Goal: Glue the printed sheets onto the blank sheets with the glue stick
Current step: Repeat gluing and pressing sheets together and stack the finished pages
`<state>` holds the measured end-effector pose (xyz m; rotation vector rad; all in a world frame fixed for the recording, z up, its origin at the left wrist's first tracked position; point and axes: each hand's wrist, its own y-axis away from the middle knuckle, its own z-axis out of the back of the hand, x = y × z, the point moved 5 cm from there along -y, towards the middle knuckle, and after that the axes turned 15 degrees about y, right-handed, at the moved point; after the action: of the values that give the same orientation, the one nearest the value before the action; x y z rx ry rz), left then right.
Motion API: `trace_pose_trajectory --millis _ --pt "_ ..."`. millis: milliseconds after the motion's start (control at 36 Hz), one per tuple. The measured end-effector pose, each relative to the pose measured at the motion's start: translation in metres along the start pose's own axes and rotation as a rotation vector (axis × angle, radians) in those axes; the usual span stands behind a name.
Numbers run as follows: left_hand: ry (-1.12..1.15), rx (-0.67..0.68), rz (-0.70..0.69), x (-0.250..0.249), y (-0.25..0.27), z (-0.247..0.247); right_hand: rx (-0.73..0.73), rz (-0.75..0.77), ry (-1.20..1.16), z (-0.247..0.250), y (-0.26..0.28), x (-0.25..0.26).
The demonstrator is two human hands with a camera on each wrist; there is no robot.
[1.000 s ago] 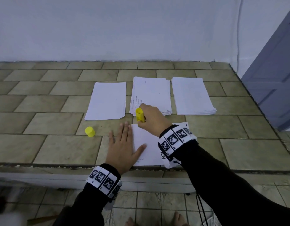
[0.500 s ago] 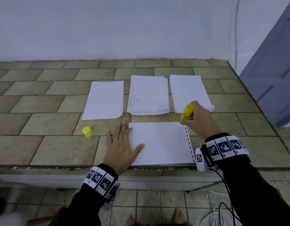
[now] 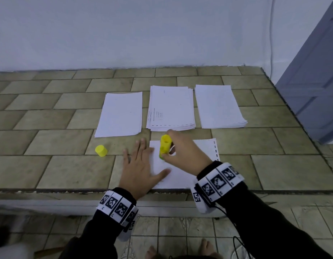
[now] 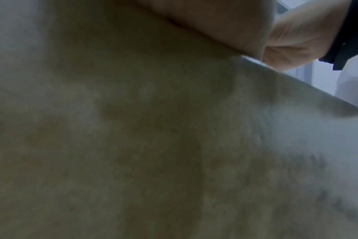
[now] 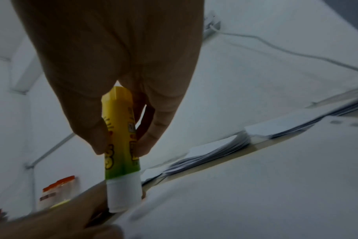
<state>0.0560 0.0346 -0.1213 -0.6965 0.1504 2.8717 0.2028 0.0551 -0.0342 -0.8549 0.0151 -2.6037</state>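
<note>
Starting at my far left, the yellow cap [image 3: 101, 150] lies on its side on the tiled counter [image 3: 55, 171], off at about nine o'clock from the work sheet and well apart from it. Beyond it, toward eleven o'clock, sits a thin blank stack [image 3: 120, 114]. My left hand [image 3: 141, 171] lies flat, fingers straight and spread, its thumb and palm edge pressing the left margin of the sheet [image 3: 197, 152] in front of me; it grips nothing. The left wrist view shows mostly blurred tile at close range.

At the centre, my right hand [image 3: 184, 152] pinches the glue stick [image 3: 164, 146] between thumb and fingers, the yellow-green tube nearly upright. In the right wrist view its white tip [image 5: 123, 198] seems to meet the paper near the sheet's left part, just beside my left hand. At twelve o'clock lies the printed stack [image 3: 171, 107], with faint text and a dashed edge. At one o'clock, just beside it, rests a thicker blank pile [image 3: 218, 107]. The sheet's dashed right edge [image 3: 215, 150] shows past my wrist.
</note>
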Motion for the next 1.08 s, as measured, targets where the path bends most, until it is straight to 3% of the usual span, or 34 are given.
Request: trace_pose_trajectory --millis 278,444,694,944,1083 --pt "0.004 -0.011 -0.044 -0.001 0.001 0.0 0.081 0.053 0.149 -0.023 -0.007 0.014" --pt "0.061 -0.055 -0.031 0.003 0.001 -0.001 0.079 -0.031 0.146 -0.006 0.004 -0.009" --pt "0.064 -0.057 -0.021 0.002 0.002 0.002 -0.088 -0.13 0.121 0.035 0.044 -0.061" --pt "0.168 -0.071 -0.017 0.001 0.001 0.004 -0.157 -0.24 0.236 0.066 0.064 -0.091" --pt "0.276 -0.123 -0.028 0.006 0.0 0.005 -0.108 -0.131 0.234 0.06 0.057 -0.063"
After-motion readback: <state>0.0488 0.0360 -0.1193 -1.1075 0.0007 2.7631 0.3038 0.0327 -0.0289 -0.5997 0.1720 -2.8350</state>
